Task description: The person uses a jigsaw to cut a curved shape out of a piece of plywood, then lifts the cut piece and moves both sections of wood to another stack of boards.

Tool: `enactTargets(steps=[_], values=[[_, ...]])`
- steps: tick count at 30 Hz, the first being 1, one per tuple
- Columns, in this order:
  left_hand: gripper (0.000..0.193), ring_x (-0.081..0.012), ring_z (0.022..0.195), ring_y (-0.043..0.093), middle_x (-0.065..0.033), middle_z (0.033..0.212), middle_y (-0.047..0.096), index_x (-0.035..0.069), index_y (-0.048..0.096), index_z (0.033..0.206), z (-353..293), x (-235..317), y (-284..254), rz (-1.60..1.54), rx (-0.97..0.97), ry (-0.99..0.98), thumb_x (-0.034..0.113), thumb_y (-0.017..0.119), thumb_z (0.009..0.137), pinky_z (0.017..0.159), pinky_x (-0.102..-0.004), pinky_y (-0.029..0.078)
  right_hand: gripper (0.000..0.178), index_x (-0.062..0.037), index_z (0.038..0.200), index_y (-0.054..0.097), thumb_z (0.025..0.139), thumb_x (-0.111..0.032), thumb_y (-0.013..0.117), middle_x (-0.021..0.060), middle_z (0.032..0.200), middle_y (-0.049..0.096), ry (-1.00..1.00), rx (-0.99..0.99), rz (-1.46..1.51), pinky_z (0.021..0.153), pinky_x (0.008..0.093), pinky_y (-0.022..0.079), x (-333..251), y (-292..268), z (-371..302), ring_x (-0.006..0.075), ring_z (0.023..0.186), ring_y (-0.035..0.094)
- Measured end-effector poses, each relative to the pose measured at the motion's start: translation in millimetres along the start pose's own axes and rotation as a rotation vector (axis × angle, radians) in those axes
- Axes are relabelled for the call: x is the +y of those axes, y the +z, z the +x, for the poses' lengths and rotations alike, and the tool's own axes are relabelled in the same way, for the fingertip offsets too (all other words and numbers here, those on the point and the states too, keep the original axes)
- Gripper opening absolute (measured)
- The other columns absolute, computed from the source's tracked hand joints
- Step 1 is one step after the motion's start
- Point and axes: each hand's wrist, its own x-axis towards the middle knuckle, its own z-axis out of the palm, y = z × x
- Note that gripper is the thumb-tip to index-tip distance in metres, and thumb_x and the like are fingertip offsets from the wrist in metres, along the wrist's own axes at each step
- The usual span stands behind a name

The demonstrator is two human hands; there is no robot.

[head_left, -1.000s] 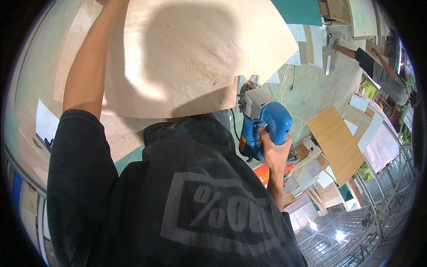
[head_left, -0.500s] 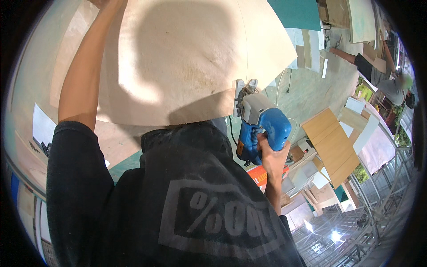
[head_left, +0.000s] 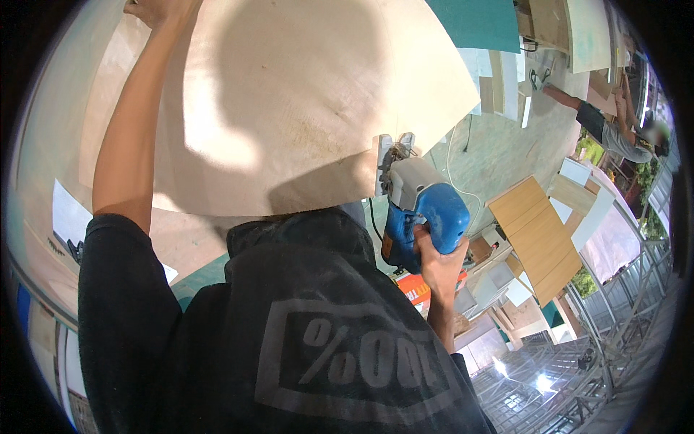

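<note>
My right hand is wrapped round the handle of a blue and grey jigsaw. The jigsaw's metal base sits at the near right edge of a large pale plywood sheet; its blade cannot be made out. My left arm reaches far forward along the sheet's left side. At the top edge of the view, my left hand lies palm down with one finger sticking out; the other fingers are mostly cut off. A head-shaped shadow falls across the sheet.
A tan panel and several board offcuts lie to the right. Beyond the sheet is a green board. A pale cord runs over the floor. Another person stands at the far right. An orange box is near my right forearm.
The jigsaw and my right hand have shifted slightly left and down in view. The sheet's near edge sits lower, and more of my left hand shows. The other person's pose has changed.
</note>
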Motion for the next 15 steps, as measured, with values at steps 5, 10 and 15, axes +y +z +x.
enactTargets(steps=[5,10,15], values=[[0.061,-0.0409,0.121,0.054,-0.0247,0.123,0.061,-0.004,0.067,0.115,-1.5,1.3,-2.1,0.003,-0.016,0.001,0.052,0.069,0.090,0.104,-0.0532,0.040,0.012,-0.0023,0.078,0.069,0.087,-0.010,0.073,-0.0001,0.062,0.062,-0.067,0.040,0.033,0.054,0.0266,0.043,2.6,4.1,0.4,0.0081,0.056,0.056],[0.062,-0.0410,0.119,0.054,-0.0246,0.122,0.061,-0.004,0.067,0.116,-1.4,0.9,-10.3,0.015,-0.009,0.013,0.052,0.069,0.090,0.104,-0.0532,0.040,0.012,-0.0025,0.078,0.069,0.087,-0.010,0.073,-0.0004,0.062,0.061,-0.047,0.036,0.037,0.054,0.0264,0.043,-2.3,3.3,-0.5,0.0078,0.056,0.056],[0.059,-0.0419,0.120,0.055,-0.0252,0.123,0.062,-0.004,0.067,0.117,-2.1,8.6,-8.7,0.021,-0.005,-0.029,0.049,0.068,0.092,0.104,-0.0543,0.040,0.013,-0.0030,0.078,0.069,0.088,-0.009,0.074,-0.0004,0.064,0.062,-0.027,0.041,0.063,0.054,0.0258,0.043,-3.0,1.9,-0.7,0.0078,0.057,0.056]])
